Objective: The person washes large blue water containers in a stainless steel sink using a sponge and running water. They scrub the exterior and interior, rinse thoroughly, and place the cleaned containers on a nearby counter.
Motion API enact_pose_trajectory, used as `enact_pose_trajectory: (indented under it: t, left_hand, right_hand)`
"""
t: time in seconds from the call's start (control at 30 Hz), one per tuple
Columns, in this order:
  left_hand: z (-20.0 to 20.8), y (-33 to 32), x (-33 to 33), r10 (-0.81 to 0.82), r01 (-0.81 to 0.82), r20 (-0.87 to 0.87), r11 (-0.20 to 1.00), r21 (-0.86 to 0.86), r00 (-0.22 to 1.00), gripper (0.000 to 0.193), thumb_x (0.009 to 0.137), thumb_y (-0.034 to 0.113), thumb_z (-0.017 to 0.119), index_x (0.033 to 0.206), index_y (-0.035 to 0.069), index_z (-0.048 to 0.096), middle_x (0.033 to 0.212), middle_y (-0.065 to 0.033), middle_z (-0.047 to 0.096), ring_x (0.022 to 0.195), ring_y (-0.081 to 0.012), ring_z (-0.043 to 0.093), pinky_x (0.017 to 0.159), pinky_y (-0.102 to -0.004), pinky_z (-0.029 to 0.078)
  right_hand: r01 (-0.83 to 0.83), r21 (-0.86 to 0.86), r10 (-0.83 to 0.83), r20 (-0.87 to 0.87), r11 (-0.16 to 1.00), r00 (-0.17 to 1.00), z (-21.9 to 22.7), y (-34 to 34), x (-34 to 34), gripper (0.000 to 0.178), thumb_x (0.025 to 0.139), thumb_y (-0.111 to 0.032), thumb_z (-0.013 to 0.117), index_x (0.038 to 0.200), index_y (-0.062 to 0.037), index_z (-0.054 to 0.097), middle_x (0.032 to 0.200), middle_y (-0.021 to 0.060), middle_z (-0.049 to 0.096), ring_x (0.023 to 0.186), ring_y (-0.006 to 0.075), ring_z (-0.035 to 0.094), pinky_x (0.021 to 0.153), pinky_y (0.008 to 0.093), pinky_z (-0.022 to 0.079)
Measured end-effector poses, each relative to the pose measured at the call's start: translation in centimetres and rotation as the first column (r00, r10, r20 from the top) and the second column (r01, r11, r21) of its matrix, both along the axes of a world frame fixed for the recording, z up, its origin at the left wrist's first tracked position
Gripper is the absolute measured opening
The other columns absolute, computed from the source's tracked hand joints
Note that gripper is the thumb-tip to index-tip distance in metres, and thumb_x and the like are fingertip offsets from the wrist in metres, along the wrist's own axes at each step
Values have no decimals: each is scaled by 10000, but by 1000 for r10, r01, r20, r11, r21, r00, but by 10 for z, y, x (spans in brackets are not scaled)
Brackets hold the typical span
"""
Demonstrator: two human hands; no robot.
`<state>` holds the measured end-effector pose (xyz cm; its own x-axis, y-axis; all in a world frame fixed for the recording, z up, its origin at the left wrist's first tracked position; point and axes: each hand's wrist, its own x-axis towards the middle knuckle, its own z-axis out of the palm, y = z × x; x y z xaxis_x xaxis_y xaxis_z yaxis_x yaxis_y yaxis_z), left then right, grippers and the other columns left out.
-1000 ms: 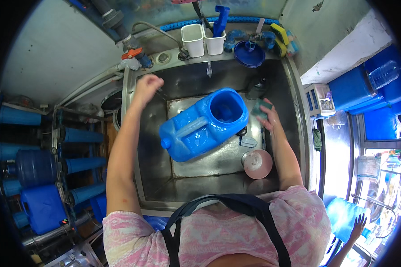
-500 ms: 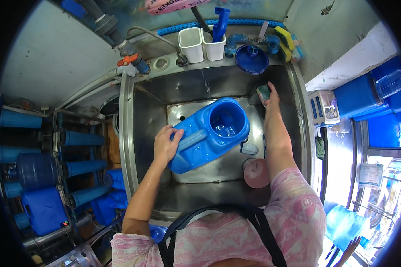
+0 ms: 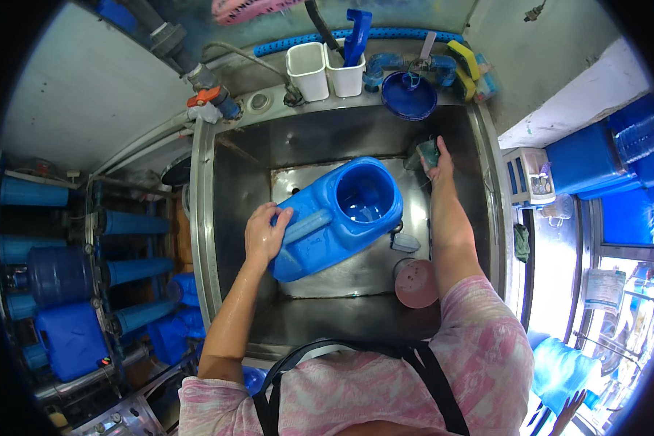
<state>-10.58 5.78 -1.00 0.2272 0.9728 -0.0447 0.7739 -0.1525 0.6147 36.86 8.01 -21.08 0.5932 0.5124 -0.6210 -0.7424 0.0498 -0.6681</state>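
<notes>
A blue plastic water jug point(image 3: 309, 251) lies tilted across the steel sink point(image 3: 327, 287), its wide round mouth toward the upper right and wet inside. My left hand point(image 3: 267, 231) is closed on the jug's handle end, at the left. Against the sink's right wall, near the far corner, my right hand point(image 3: 440, 163) has its fingers round a green sponge point(image 3: 427, 152). A pink round tub point(image 3: 416, 283) sits in the sink below my right forearm. Between it and the jug lies a small pale brush-like piece point(image 3: 405, 243), its kind hard to make out.
On the sink's back ledge stand two white containers point(image 3: 309, 71), one holding a blue-handled tool point(image 3: 356, 40), and a dark blue round lid point(image 3: 409, 96) hangs by the pipe. Yellow sponges point(image 3: 463, 62) rest at the back right corner. Blue filter cylinders point(image 3: 134, 225) line the left.
The jug has shifted slightly left, its mouth turned a little more toward me, with my left hand still on it. My right hand and the sponge have barely moved.
</notes>
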Motion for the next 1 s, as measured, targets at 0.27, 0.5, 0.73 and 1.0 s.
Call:
enact_pose_trajectory:
  t: [0.27, 0.5, 0.73, 1.0]
  left_hand:
    - [-18, 0, -18, 176, -199, 162, 970, 138, 971, 407, 958, 407, 640, 984, 13, 739, 1022, -161, 720, 913, -353, 693, 820, -421, 527]
    - [-53, -12, -41, 156, -118, 557, 988, -104, 816, 565, 1087, 441, 377, 1096, 25, 759, 1155, -118, 720, 1146, -250, 631, 1033, -333, 432]
    - [-51, -31, -38, 349, -259, 583, 937, -235, 733, 798, 1076, 576, 195, 1061, 25, 773, 1079, -180, 740, 1082, -312, 653, 1034, -384, 432]
    - [-44, -29, -33, 324, -317, 412, 944, -89, 851, 724, 1073, 522, 216, 1047, 73, 784, 1081, -218, 732, 1081, -399, 659, 1006, -430, 454]
  right_hand:
    - [11, 209, 54, -301, 978, 952, 49, -74, -53, 608, 905, -598, 555, 1257, -105, 609, 1180, 125, 676, 1091, 329, 629, 832, 474, 526]
    - [-449, 510, 419, 179, 734, 890, 206, -131, -101, 452, 863, -154, 535, 1294, -31, 593, 1192, 198, 676, 1112, 364, 671, 834, 449, 571]
    - [-561, -265, 206, 964, 784, -167, 222, -116, -310, 586, 747, 100, 601, 1302, -87, 607, 1315, 181, 618, 1221, 391, 593, 1025, 466, 486]
    - [-539, -120, 43, 987, 834, -153, 192, -118, -320, 645, 673, 129, 573, 1273, -90, 666, 1316, 179, 629, 1342, 368, 522, 1163, 463, 385]
